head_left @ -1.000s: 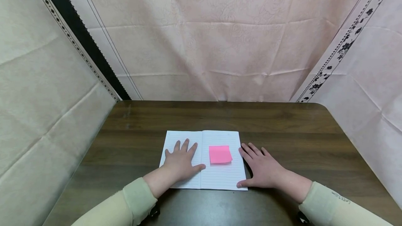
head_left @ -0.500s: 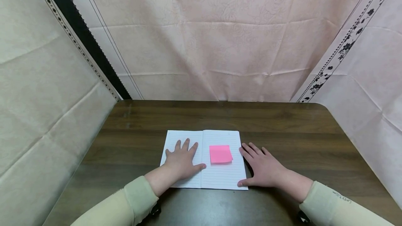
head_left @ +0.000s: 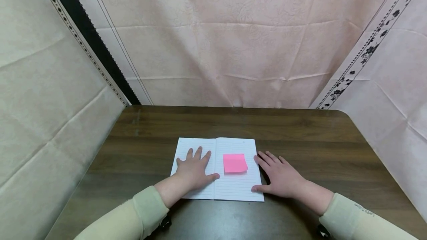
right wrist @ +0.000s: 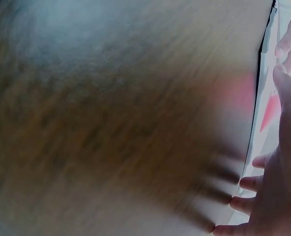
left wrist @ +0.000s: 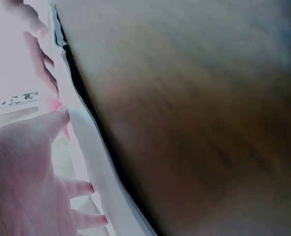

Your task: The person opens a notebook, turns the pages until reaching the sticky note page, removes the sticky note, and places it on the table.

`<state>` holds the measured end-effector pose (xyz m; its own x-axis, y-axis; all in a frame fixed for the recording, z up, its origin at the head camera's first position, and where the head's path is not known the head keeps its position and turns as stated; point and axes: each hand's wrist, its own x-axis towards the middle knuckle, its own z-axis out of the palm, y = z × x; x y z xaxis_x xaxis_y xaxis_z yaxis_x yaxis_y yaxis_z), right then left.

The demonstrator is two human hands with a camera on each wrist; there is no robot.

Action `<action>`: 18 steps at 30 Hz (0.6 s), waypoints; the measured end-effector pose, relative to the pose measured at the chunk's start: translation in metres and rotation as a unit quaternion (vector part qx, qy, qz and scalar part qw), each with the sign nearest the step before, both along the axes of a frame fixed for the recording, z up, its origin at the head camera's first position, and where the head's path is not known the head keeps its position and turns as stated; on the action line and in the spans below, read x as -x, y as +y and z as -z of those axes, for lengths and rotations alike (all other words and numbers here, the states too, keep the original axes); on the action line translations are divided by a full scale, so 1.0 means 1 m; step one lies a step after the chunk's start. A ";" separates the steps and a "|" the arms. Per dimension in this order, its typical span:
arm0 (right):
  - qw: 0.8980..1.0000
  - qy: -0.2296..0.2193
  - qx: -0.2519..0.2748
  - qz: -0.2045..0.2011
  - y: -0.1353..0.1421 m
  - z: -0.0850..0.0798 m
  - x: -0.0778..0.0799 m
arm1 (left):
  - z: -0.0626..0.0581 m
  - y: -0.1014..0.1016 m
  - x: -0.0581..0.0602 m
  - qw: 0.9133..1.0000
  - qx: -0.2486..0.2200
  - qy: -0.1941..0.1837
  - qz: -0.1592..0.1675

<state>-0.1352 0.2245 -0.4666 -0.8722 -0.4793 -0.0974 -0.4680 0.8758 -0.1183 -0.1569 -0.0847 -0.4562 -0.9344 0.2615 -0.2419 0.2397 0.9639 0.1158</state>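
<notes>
An open notebook (head_left: 237, 190) with ruled white pages lies on the wooden table (head_left: 293, 129). On its right page sits a pink sticky note (head_left: 235, 163), its lower edge lifted a little off the paper. My left hand (head_left: 192, 171) rests with spread fingers on the left page, the thumb reaching just past the centre fold. At the right edge of the notebook is my right hand (head_left: 281, 176), fingers spread; its thumb lies over the lower corner of the page. In the right wrist view, the fingertips (right wrist: 248, 183) of that hand touch the tabletop. Neither hand grips anything.
Behind the table hangs a pale patterned cloth (head_left: 233, 47). More cloth (head_left: 400, 121) with a floral border drops along the right side, and another (head_left: 60, 121) along the left. The table's far edge (head_left: 267, 108) runs behind the notebook.
The right thumb has shifted slightly upward along the notebook's lower right corner. The hands otherwise keep their places, and the whole view drifts very slightly.
</notes>
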 end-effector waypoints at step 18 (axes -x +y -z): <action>0.996 0.080 0.034 -0.013 -0.018 -0.012 0.007 | -0.003 0.002 -0.002 1.000 0.005 -0.005 -0.001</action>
<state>-0.1420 0.2063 -0.4542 -0.8616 -0.5019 0.0751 -0.5073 0.8560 -0.0998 -0.1553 -0.0830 -0.4529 -0.9322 0.2579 -0.2541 0.2373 0.9653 0.1093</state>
